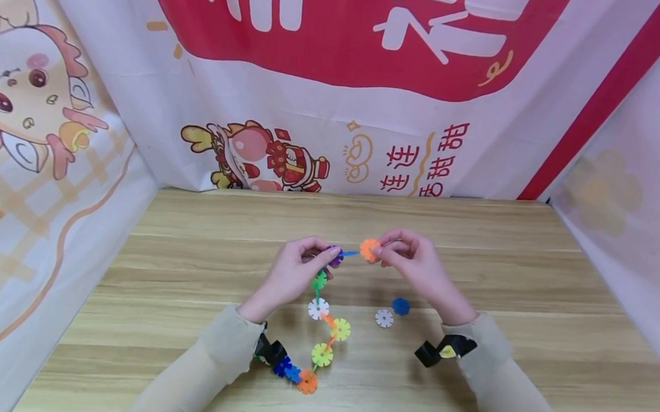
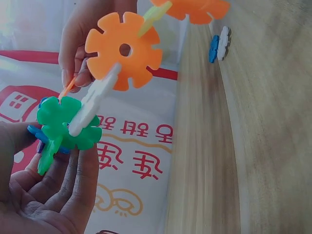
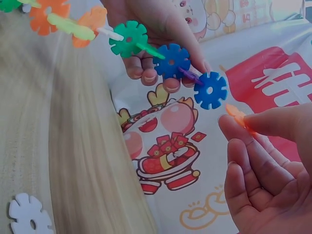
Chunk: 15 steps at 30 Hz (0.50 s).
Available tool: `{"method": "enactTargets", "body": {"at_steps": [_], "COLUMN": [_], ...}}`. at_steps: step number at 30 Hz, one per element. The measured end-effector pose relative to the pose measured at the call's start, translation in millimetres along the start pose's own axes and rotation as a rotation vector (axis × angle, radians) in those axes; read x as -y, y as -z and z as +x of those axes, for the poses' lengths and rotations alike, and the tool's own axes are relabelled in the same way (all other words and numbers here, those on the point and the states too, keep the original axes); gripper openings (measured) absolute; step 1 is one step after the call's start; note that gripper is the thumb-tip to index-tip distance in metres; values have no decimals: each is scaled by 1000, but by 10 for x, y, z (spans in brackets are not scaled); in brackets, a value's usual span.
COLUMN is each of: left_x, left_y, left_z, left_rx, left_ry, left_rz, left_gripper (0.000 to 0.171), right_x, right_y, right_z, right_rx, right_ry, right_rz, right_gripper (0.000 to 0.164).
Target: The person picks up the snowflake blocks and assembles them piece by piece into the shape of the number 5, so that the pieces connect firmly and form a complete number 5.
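Note:
My left hand (image 1: 293,270) pinches a purple notched plastic disc (image 1: 335,255) near the upper end of a chain of interlocking flower-shaped discs. The last link is a blue disc (image 3: 210,90), slotted onto the purple one. Between thumb and fingers, my right hand (image 1: 415,260) holds an orange disc (image 1: 369,250), its edge right at the blue disc's rim. From the left hand the chain hangs toward me: a green disc (image 2: 59,117), a white disc (image 1: 318,308), yellow discs (image 1: 322,355) and another orange disc (image 1: 307,382). Its far end is partly hidden by the left wrist.
A loose white disc (image 1: 384,318) and a loose blue disc (image 1: 401,306) lie on the wooden table (image 1: 532,277), below the right hand. Printed cloth (image 1: 159,105) hangs at the back and both sides. Each wrist wears a black strap with a small camera (image 1: 427,354).

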State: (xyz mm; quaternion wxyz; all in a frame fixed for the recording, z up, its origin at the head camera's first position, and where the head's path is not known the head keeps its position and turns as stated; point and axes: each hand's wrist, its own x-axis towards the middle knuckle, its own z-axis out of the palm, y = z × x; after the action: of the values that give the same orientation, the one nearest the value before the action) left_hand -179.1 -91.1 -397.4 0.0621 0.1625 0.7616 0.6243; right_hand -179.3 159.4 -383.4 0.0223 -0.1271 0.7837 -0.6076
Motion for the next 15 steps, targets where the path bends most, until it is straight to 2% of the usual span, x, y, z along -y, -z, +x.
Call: {"method": "enactTargets", "body": {"at_steps": [15], "left_x": [-8], "left_y": [-3], "left_z": [-15], "left_rx": [-8], "left_ry": [-14], "left_rz": [4], "left_gripper": [18], "right_x": [-11], "right_y": [-30], "right_z": [-22], "right_rx": [13], "right_ry": [-18], "right_rz": [0], "right_gripper": [15]}}
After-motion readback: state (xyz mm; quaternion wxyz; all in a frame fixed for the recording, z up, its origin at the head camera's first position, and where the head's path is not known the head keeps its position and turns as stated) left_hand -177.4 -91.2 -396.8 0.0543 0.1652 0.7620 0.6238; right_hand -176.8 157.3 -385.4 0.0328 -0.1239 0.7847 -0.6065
